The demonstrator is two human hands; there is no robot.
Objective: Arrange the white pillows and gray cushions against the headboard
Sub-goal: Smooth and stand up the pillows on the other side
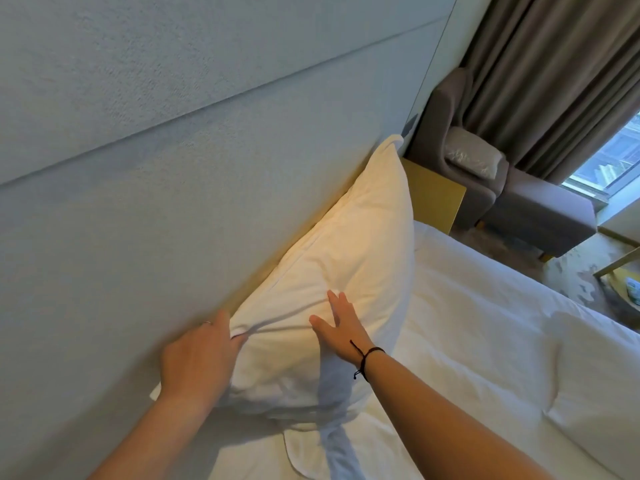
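A white pillow [349, 244] leans upright against the pale grey padded headboard [156, 174], standing on the white bed [485, 334]. My left hand [197, 358] pinches the pillow's top edge close to the headboard, bunching the fabric. My right hand [341, 329] lies flat on the pillow's front face with fingers spread; a black cord circles its wrist. A flap of a second white pillow or sheet [308, 448] pokes out beneath the pillow near the bottom. No gray cushions are on the bed.
A yellow bedside table [433, 199] stands beyond the pillow. Behind it is a grey armchair [512, 202] with a plastic-wrapped gray cushion [471, 157]. Brown curtains [554, 71] and a window [613, 161] fill the upper right. Patterned floor lies right of the bed.
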